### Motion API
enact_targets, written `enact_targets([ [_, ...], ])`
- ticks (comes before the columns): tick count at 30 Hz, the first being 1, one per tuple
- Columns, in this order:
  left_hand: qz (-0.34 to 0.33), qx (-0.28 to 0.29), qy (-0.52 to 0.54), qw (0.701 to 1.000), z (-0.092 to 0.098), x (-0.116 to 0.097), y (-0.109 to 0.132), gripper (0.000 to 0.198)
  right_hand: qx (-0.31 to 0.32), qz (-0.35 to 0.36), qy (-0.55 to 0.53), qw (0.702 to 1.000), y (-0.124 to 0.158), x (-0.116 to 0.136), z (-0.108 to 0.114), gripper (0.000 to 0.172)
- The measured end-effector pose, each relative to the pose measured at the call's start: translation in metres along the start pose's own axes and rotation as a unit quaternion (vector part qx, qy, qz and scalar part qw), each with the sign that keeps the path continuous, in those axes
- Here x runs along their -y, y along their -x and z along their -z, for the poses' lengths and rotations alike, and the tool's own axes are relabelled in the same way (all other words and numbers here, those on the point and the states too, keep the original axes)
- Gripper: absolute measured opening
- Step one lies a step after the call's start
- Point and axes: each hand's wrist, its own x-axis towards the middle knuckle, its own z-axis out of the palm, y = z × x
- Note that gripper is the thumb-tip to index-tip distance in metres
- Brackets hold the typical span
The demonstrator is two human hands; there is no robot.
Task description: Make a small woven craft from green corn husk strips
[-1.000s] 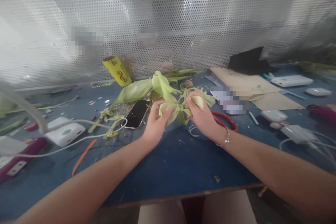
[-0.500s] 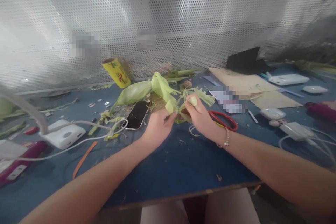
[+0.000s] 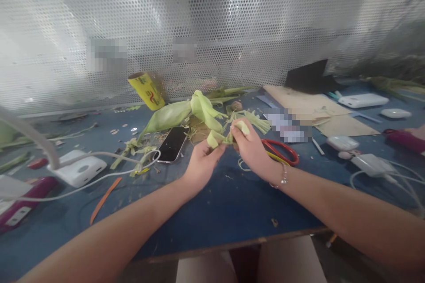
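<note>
Surface [image 3: 215,216], blue, nearer edge partly in shadow; over it, left hand [image 3: 202,160], reaching in from eight o'clock, and right hand [image 3: 248,147], from four o'clock, fingers curled, both clamped on a pale green leafy strip [image 3: 214,138]. Strip: at two o'clock from the left hand, ten from the right; fingertips partly hidden, middle blurred, knotted or merely crossed, cannot tell.

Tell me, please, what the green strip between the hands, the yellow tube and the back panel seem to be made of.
Strip: probably husk or leaf, matte, pale and folded.
Tube: likely cardboard, brownish inside, printed outside.
Panel: apparently metal, shiny, perforated, with bright reflections.
</note>
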Motion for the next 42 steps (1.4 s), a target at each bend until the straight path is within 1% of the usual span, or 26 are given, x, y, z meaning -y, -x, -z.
enact_targets([
  [2,0.004,0.004,0.017,1.000,-0.001,0.002,-0.001,0.027,-0.012,0.007,-0.008,1.000,0.000,0.000,0.000,0.012],
  [4,0.000,-0.002,0.020,1.000,-0.002,0.003,-0.002,0.025,-0.015,-0.005,-0.026,1.000,0.000,0.001,0.000,0.015],
  [7,0.006,-0.016,0.017,1.000,-0.003,0.003,-0.003,0.025,-0.007,-0.056,-0.091,0.994,0.001,0.005,-0.003,0.021],
  [10,0.035,-0.024,0.034,0.999,-0.003,0.001,-0.004,0.027,0.002,-0.099,-0.163,0.982,0.002,0.009,-0.005,0.027],
  [12,0.056,-0.008,0.059,0.997,-0.001,-0.001,-0.004,0.031,0.009,-0.115,-0.185,0.976,0.001,0.010,-0.006,0.030],
  [14,0.062,0.024,0.078,0.995,0.002,-0.002,-0.005,0.033,0.022,-0.124,-0.186,0.975,0.000,0.010,-0.004,0.030],
  [16,0.045,0.045,0.068,0.996,0.006,-0.002,-0.006,0.035,0.037,-0.125,-0.174,0.976,-0.002,0.010,-0.002,0.028],
  [18,0.002,0.039,0.014,0.999,0.010,-0.001,-0.007,0.037,0.047,-0.126,-0.164,0.977,-0.003,0.009,0.001,0.027],
  [19,-0.027,0.028,-0.022,0.999,0.011,-0.001,-0.008,0.037,0.052,-0.127,-0.163,0.977,-0.004,0.009,0.002,0.028],
  [21,-0.079,-0.010,-0.080,0.994,0.013,-0.002,-0.009,0.030,0.071,-0.125,-0.158,0.977,-0.003,0.010,0.003,0.029],
  [22,-0.090,-0.027,-0.095,0.991,0.013,-0.002,-0.009,0.027,0.084,-0.121,-0.147,0.978,-0.003,0.011,0.003,0.029],
  [24,-0.081,-0.055,-0.098,0.990,0.013,-0.004,-0.010,0.023,0.103,-0.110,-0.108,0.983,0.000,0.013,0.002,0.030],
  [26,-0.057,-0.064,-0.085,0.993,0.012,-0.005,-0.009,0.024,0.100,-0.101,-0.063,0.988,0.002,0.015,0.001,0.029],
  [29,-0.047,-0.073,-0.071,0.994,0.008,-0.006,-0.006,0.024,0.074,-0.078,-0.017,0.994,0.006,0.016,0.000,0.028],
  [32,-0.032,-0.078,-0.042,0.996,0.004,-0.006,-0.003,0.021,0.073,-0.063,-0.008,0.995,0.009,0.018,-0.002,0.025],
  [35,-0.019,-0.065,0.018,0.998,0.001,-0.007,-0.001,0.018,0.084,-0.097,-0.051,0.990,0.010,0.019,-0.004,0.024],
  [39,-0.026,-0.059,0.085,0.994,0.001,-0.007,-0.003,0.014,0.091,-0.133,-0.141,0.977,0.012,0.014,-0.008,0.032],
  [42,-0.013,-0.046,0.138,0.989,0.000,-0.006,-0.003,0.012,0.077,-0.151,-0.186,0.968,0.013,0.010,-0.011,0.036],
])
